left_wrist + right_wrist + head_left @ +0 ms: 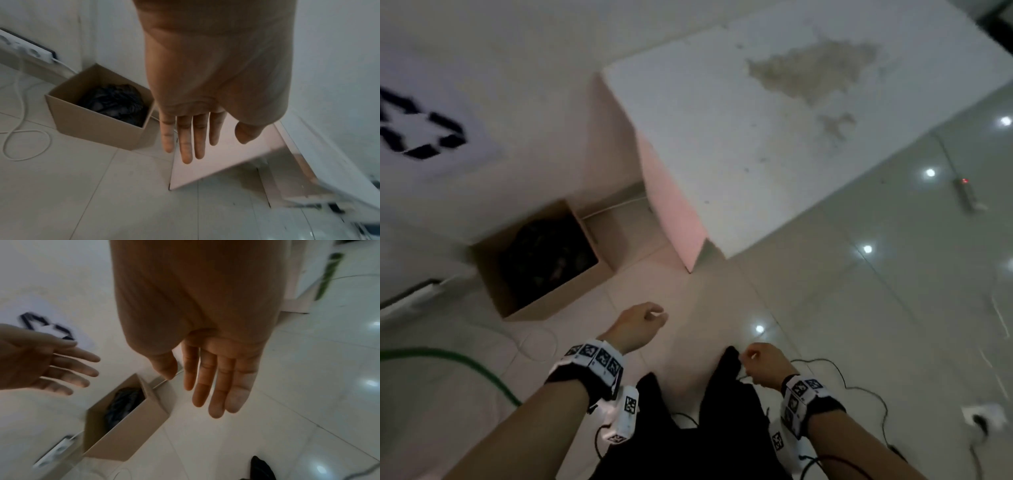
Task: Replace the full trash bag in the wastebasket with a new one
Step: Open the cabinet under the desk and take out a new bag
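Note:
A brown cardboard box (pixel 541 303) serves as the wastebasket and stands on the tiled floor against the wall. A crumpled black trash bag (pixel 548 250) fills its inside; the left wrist view shows the bag (pixel 115 102) lying below the box rim (pixel 92 123). My left hand (pixel 643 320) hovers in the air to the right of the box, fingers (pixel 186 146) straight and empty. My right hand (pixel 758 363) hangs further right and nearer to me, also empty, with its fingers (pixel 216 394) extended. Neither hand touches the box (pixel 127 431) or the bag (pixel 123 402).
A large white block (pixel 756 137) stands right of the box, close to its far corner. A white power strip (pixel 410 301) and looped white cable (pixel 18 129) lie left of the box. A green hose (pixel 465 363) and black cables (pixel 859 387) cross the floor near my legs (pixel 722 428).

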Action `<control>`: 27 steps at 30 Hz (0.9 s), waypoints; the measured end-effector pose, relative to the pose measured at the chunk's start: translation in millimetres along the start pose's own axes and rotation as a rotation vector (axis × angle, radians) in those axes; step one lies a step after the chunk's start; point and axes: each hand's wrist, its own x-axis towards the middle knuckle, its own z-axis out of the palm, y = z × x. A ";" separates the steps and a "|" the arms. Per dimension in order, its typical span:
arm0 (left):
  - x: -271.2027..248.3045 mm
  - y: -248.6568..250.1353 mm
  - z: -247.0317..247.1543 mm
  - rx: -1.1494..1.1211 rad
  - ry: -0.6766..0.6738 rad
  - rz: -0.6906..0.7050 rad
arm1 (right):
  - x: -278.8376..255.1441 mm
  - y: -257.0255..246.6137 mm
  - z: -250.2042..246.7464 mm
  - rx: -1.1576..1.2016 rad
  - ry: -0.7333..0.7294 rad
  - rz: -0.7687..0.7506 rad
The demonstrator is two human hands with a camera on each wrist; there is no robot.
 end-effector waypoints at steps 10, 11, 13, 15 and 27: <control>62.4 104.9 177.0 0.386 -0.220 -0.136 | 11.7 167.3 -204.0 0.464 0.315 -0.045; 65.1 124.4 196.0 0.394 -0.250 -0.161 | 10.3 185.6 -221.8 0.495 0.335 -0.042; 74.7 173.0 232.7 0.395 -0.296 -0.178 | 5.3 223.8 -249.3 0.529 0.344 -0.023; 90.0 226.7 265.8 0.351 -0.312 -0.138 | 2.4 265.6 -266.2 0.523 0.306 0.022; 260.9 577.0 386.9 0.308 -0.302 0.182 | 70.3 480.9 -382.4 0.328 -0.057 0.438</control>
